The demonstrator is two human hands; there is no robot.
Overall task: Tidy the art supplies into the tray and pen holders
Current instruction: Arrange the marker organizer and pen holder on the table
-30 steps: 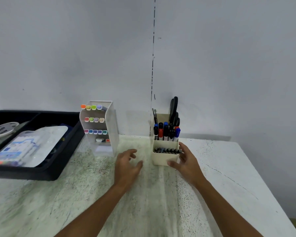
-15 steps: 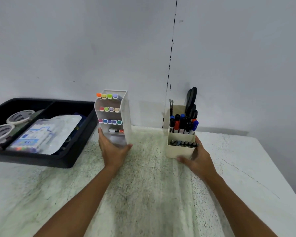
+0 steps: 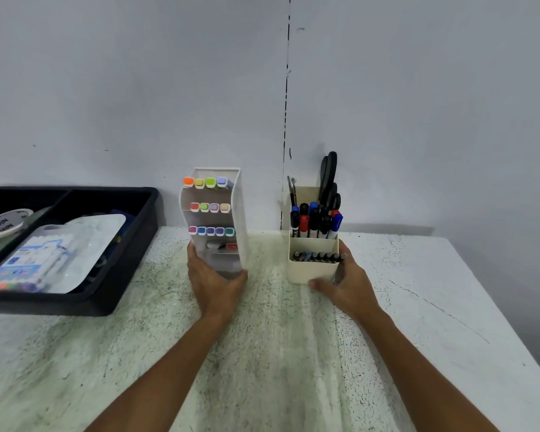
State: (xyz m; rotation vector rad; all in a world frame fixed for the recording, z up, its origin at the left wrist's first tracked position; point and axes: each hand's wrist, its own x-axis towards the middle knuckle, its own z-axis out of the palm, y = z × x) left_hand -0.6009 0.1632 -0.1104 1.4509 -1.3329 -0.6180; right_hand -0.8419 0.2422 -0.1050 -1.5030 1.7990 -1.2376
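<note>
Squaring up: we judge the sorting itself to be close to done, and what we have in hand now is setting the two pen holders in place on the counter [image 3: 262, 353].
Left grip: our left hand [image 3: 214, 283] wraps the base of the white marker rack [image 3: 214, 219], fingers on its left side and thumb at the lower right corner.
Right grip: our right hand [image 3: 345, 283] cups the cream pen cup [image 3: 313, 269], thumb under the front lower edge, fingers around its right side.
White marker rack: upright near the wall, rows of coloured markers [image 3: 210, 207] lying in its tiers, caps facing us; we cannot tell whether its base is flat on the counter or slightly lifted.
Cream pen cup: upright, to the right of the rack and apart from it, with pens [image 3: 317, 222] and black scissors [image 3: 329, 179] standing in the back section and a row of dark pens in the low front section.
Black tray [image 3: 131, 260]: at the left end of the counter, near the rack but not touching it, holding a plastic packet [image 3: 53, 254] and round tape rolls [image 3: 3, 222].
Next move: we think it calls for sliding both holders gently and level, since the tall rack would tip easily, and then letting go of both.
</note>
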